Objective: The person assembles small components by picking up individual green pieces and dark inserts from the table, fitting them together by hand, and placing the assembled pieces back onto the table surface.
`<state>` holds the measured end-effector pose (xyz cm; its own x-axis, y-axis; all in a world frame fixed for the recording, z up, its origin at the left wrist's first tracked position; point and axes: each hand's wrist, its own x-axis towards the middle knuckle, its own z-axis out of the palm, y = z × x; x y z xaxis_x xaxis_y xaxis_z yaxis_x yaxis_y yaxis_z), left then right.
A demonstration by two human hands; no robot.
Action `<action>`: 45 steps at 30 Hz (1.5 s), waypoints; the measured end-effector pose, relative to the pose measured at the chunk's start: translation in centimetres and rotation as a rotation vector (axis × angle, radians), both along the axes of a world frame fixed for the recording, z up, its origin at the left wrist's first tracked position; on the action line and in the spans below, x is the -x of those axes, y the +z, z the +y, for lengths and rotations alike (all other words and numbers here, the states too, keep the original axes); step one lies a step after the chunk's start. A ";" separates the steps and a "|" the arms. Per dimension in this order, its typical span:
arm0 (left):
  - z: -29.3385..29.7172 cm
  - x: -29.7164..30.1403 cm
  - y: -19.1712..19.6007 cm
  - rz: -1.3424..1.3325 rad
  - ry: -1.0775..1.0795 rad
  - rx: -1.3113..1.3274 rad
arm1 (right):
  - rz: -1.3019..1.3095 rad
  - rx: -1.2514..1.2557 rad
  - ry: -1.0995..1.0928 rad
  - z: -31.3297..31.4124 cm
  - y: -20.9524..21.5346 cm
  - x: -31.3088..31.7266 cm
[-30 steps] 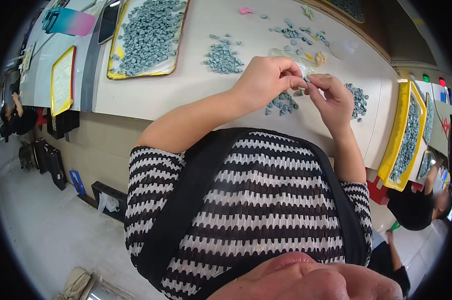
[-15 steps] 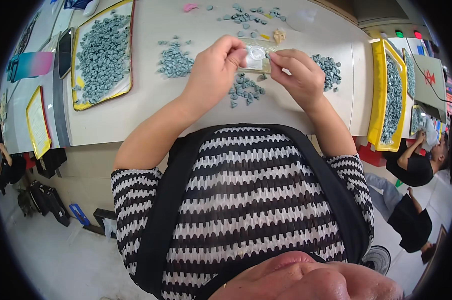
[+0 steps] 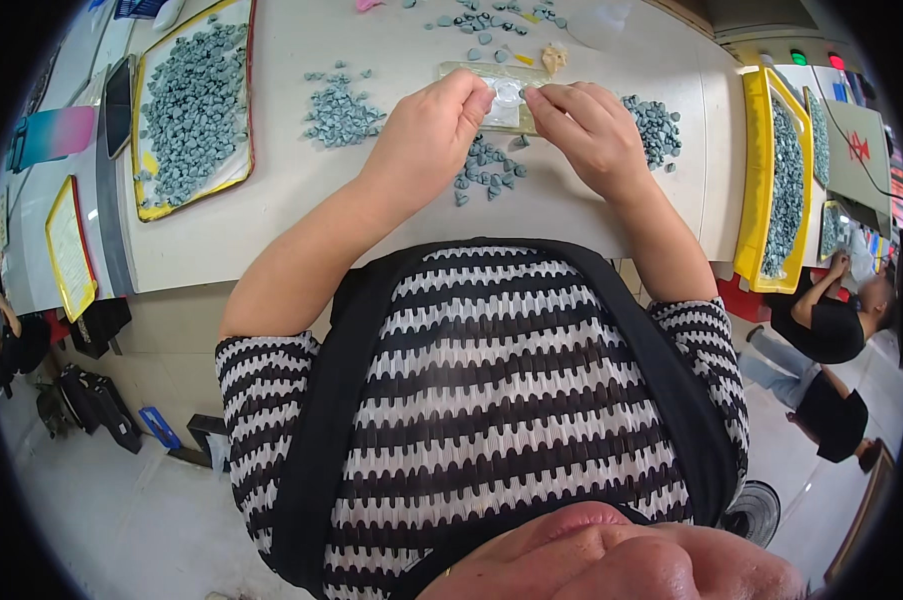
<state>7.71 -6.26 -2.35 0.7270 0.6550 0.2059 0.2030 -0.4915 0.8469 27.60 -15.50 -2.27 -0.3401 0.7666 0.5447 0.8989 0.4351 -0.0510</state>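
A clear yellowish slab [image 3: 453,70] lies on the table with a white patch [image 3: 501,117] and a clear round piece on it. My left hand [image 3: 439,118] is closed at the slab's left part, thumb and forefinger pinched at the edge of the round piece. My right hand [image 3: 593,130] is closed too, its fingertips pinched at the piece's right side. Whatever sits in either pinch is too small or hidden to name. Small grey-green stone-like pieces [image 3: 489,172] lie loose just below the slab. Another pile [image 3: 341,115] is left of my left hand, and one more pile [image 3: 651,130] is right of my right hand.
A yellow-rimmed tray [image 3: 248,150] of the same pieces stands at left, beside a dark phone [image 3: 119,105]. At right is a yellow bin [image 3: 749,200] of pieces. A crumpled tan lump [image 3: 554,58] lies behind the slab. Other people [image 3: 821,325] are farther right.
My right hand's fingertips have moved up and left, closer to the left hand's. The left hand stays pinched in nearly the same place. The whole view has shifted slightly.
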 end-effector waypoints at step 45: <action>-0.4 0.1 1.8 -0.045 -0.149 -0.295 | 0.764 0.358 -0.007 -0.1 2.4 1.1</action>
<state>7.64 -6.65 -0.51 0.7964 0.4494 0.4047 0.0762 -0.7384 0.6701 26.46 -15.58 0.12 0.0291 0.9374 0.3471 0.5636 0.2714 -0.7802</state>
